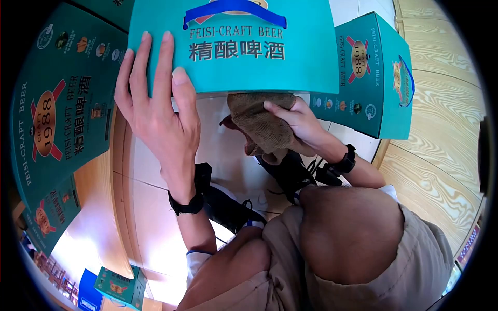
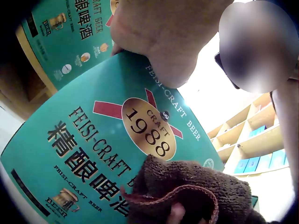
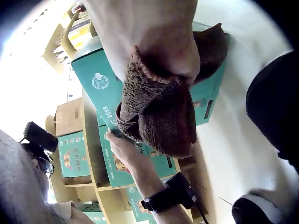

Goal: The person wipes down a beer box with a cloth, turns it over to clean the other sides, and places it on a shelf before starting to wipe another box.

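A teal beer carton (image 1: 306, 62) with a blue carry strap stands in front of the person. The left hand (image 1: 158, 106) rests on its top near the left edge, fingers spread and fairly straight. Below the near edge, the right hand (image 1: 308, 127) grips a brown towel (image 1: 262, 122) with the thumb on top, and part of the towel hangs down. In the left wrist view, the towel (image 2: 201, 184) overlaps the printed side of the carton (image 2: 105, 135). Bunched folds of towel (image 3: 163, 121) hide the right fingers in the right wrist view.
More teal cartons stand at left (image 1: 49, 119) and at right (image 1: 365, 72). A wooden shelf edge (image 1: 116, 207) runs along the left, and wood-grain boards (image 1: 436, 124) lie at right. Black shoes (image 1: 288, 179) are on the pale tiles below the hands.
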Motion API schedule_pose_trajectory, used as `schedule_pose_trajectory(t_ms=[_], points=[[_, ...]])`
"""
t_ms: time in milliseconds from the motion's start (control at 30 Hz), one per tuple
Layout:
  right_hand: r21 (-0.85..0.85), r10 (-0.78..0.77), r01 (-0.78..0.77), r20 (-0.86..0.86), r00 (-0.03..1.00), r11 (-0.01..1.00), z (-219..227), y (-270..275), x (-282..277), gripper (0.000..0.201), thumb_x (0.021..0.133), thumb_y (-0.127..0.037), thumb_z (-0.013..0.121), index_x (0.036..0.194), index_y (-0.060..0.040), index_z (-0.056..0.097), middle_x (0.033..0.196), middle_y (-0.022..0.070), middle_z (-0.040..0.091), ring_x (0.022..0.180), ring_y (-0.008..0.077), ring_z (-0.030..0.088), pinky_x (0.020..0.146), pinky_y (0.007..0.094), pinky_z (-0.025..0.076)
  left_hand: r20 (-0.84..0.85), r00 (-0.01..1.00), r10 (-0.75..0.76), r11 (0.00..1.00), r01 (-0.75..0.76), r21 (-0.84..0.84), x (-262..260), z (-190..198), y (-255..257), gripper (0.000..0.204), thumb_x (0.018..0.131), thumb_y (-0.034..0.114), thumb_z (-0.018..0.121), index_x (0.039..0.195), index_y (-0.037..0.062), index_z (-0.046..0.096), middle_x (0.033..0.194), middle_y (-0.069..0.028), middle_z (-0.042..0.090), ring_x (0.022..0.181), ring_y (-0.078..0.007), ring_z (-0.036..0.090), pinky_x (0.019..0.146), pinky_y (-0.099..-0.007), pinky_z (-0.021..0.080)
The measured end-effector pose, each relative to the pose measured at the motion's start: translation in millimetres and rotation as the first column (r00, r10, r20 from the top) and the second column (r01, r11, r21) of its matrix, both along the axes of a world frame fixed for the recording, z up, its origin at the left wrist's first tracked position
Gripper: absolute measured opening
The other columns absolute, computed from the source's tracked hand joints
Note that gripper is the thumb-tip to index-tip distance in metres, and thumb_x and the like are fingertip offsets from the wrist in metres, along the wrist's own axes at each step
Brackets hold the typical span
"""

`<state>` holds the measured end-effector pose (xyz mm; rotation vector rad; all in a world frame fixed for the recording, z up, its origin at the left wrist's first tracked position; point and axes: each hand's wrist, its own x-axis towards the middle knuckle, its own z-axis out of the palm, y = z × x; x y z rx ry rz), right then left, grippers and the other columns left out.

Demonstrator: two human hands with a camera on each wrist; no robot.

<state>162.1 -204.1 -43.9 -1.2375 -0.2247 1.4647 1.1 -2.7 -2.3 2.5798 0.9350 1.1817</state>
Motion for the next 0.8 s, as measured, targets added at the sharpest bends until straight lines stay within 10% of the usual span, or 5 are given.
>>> schedule_pose_trajectory(t_ms=[800], points=[[-0.082,0.0,0.004,0.046,0.999,0.997,-17.6,7.6,-4.5,0.038,0.109,-0.021,0.06,0.136,0.0052,0.059,0.128,0.0128,0.07,0.115,0.0195,0.07,0.102,0.0362,0.057,-0.01,0.999,-0.034,0.999,0.034,0.001,-2.4,-0.4,2.4,0.036,0.104,0.023,0.057,0.136,0.0138,0.073,0.146,-0.0105,0.064,0.138,-0.0343,0.051,0.114,-0.0464,0.04]])
